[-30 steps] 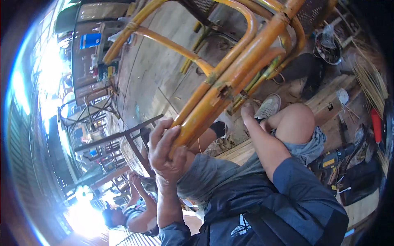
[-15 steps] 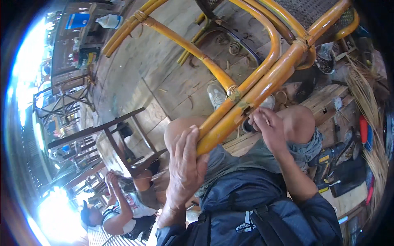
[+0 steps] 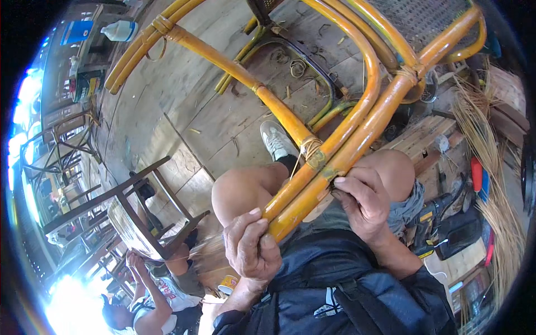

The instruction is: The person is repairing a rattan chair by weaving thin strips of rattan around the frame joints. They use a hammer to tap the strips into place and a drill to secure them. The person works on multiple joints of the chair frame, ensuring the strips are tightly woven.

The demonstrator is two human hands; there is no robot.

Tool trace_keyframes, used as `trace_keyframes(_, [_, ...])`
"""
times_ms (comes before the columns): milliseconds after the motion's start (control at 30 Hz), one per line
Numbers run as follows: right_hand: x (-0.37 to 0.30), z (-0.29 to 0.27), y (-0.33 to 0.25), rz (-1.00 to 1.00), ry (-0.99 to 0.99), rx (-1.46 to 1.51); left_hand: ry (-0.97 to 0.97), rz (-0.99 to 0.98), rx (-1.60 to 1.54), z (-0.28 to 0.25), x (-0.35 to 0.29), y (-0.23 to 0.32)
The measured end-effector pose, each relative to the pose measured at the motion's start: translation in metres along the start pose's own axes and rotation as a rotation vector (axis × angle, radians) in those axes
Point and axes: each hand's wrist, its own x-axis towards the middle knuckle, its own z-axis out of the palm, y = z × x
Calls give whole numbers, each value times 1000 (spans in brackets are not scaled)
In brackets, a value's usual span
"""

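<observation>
A glossy orange-yellow rattan furniture frame (image 3: 373, 124) slants across my lap, with woven mesh (image 3: 427, 25) at its far right. My left hand (image 3: 252, 245) is closed round the near end of its doubled poles, fingertips curled over the top. Farther along, my right hand (image 3: 365, 204) is pinched against the pole's right edge, beside a scuffed, greenish patch. Something small and dark shows at those fingertips; its kind cannot be made out. Just beyond it, a cane-strip binding (image 3: 310, 149) wraps the joint where a crossbar meets the poles.
Another person (image 3: 151, 304) sits at lower left, hands together, near a dark wooden chair frame (image 3: 120, 195). At right lie a bundle of pale strips (image 3: 494, 223), a red-handled tool (image 3: 476, 173) and dark tool pouches (image 3: 455, 231). A white bottle (image 3: 120, 30) stands at upper left.
The rattan frame has shifted down and left in view. My left hand has come lower, its fingers more curled. My right hand has moved down and presses at the pole's edge.
</observation>
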Motion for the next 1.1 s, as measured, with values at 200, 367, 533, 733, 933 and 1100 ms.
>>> trace_keyframes(200, [8, -7, 6, -15, -87, 25, 8, -4, -10, 0, -2, -4])
trace_keyframes(367, [3, -9, 9, 269, -39, 204, 48, -5, -10, 4, -9, -8])
trace_keyframes(533, [8, -14, 16, 268, -46, 242, 82, 23, -68, 5, -4, -10])
trace_keyframes(733, [4, -6, 21, 344, -26, 297, 122, -24, 2, 13, -12, -16])
trace_keyframes(933, [3, 3, 27, 208, 44, 284, 138, -96, 105, 12, -9, -8])
trace_keyframes(1100, [-9, 10, 28, 275, 179, 367, 214, -67, -3, 22, -8, -4])
